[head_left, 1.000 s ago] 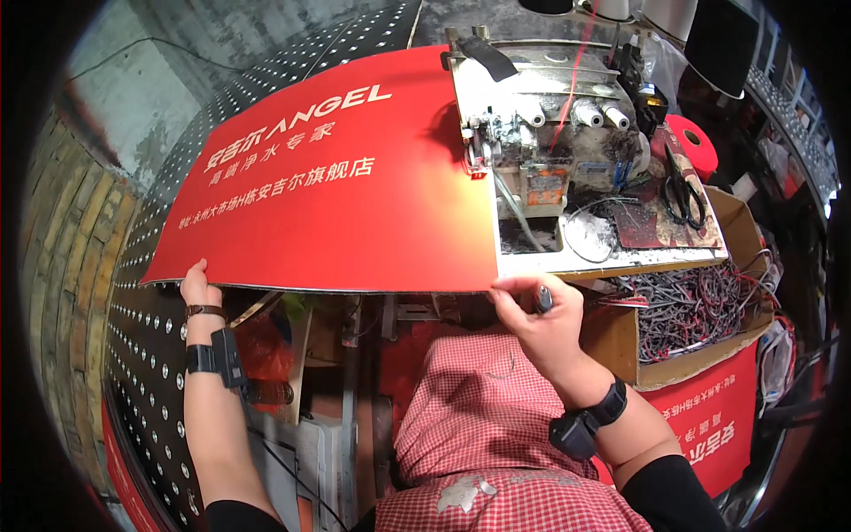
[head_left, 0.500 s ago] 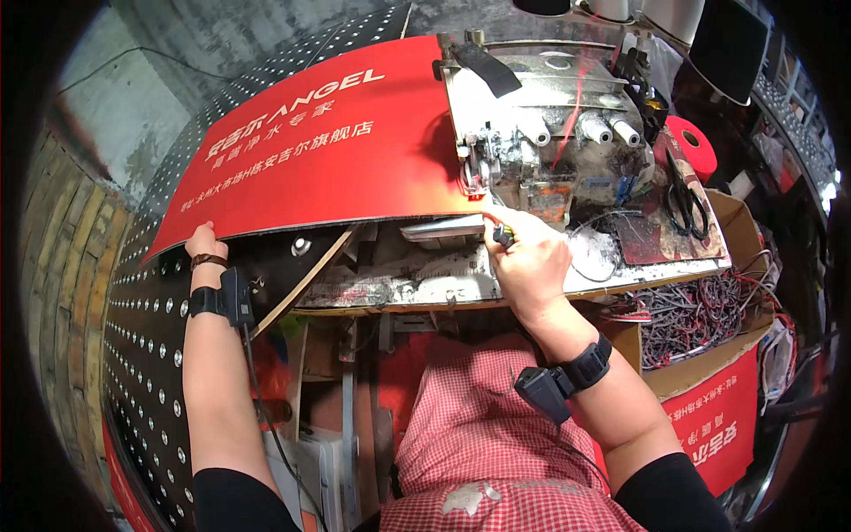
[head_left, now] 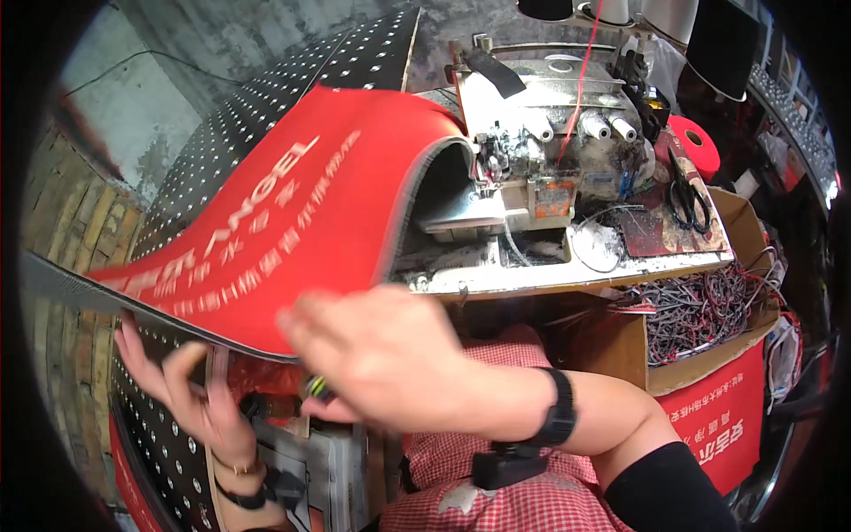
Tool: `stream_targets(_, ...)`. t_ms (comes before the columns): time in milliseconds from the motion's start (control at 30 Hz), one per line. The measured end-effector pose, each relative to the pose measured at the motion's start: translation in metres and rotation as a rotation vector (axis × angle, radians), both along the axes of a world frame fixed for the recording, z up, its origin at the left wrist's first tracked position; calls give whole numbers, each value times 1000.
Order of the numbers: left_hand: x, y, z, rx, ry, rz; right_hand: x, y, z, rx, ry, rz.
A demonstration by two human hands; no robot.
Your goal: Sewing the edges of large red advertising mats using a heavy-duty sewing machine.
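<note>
A red mat (head_left: 266, 204) with white printing and a dark edge bends upward near a sewing machine (head_left: 532, 133), its near corner hanging off the table toward me. My left hand (head_left: 199, 399) is under the mat's near-left edge, fingers spread and apart. At the near corner, my right hand (head_left: 381, 355) is blurred by motion, its fingers over the mat's top. A small black-and-yellow tool (head_left: 319, 387) shows in that hand, mostly hidden by the palm; its exact kind is unclear. Whether the fingers also pinch the mat cannot be made out.
Black-handled scissors (head_left: 687, 199) lie right of the machine, beside a red roll (head_left: 693, 146). A cardboard box (head_left: 700, 377) of tangled grey and red trimmings stands below the table's right end. A black studded panel (head_left: 168, 426) runs along the left.
The mat has swung off the machine's front and curled, its near corner coming toward me. My right hand has moved left and down; my left hand has lowered and its fingers have spread.
</note>
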State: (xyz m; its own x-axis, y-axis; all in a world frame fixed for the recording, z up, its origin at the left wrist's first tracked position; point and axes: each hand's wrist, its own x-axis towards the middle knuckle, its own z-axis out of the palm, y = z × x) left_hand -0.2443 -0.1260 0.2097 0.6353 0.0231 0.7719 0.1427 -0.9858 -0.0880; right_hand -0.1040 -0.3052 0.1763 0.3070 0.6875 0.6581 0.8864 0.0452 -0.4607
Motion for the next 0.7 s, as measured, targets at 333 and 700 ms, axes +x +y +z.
stream_targets(333,-148,22,-20,-1272,-1126,61,-38,-48,-20,-240,1289,642)
stream_targets(700,-240,43,-44,-1386,-1138,316,104,-24,-94,162,734,-514)
